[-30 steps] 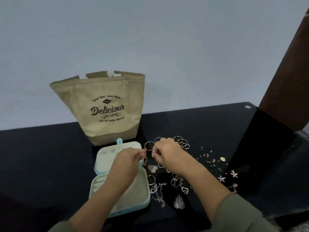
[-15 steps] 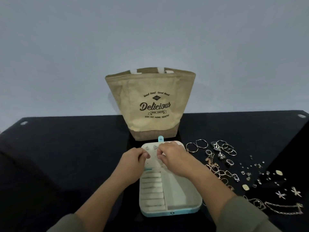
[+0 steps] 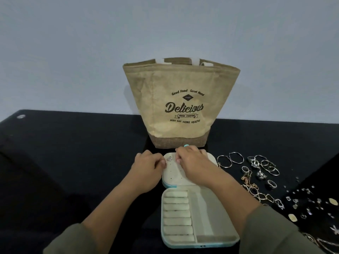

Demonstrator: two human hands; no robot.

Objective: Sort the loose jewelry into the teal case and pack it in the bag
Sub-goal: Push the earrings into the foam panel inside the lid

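Note:
The teal case [image 3: 216,241] lies open on the black table, ring rolls in its near half, cream earring panel [image 3: 172,176] in its far lid. A silver triangular earring [image 3: 169,158] sits on that panel. My left hand [image 3: 148,166] grips the panel's left edge with curled fingers. My right hand [image 3: 193,162] rests on the panel's top, its fingertips pinching at a spot right of the earring; what they pinch is hidden. The tan "Delicious" bag [image 3: 181,107] stands upright just behind the case. Loose jewelry [image 3: 256,173] lies scattered to the right.
Hoops [image 3: 230,159], rings [image 3: 271,184], a gold chain [image 3: 247,178] and small studs [image 3: 308,204] cover the table right of the case. A pale wall rises behind the bag. The black table's far left corner [image 3: 21,116] has a round metal fitting.
Both hands came from the jewelry pile to the case's lid panel. A second earring seen on the panel half a second ago is now under my right fingertips.

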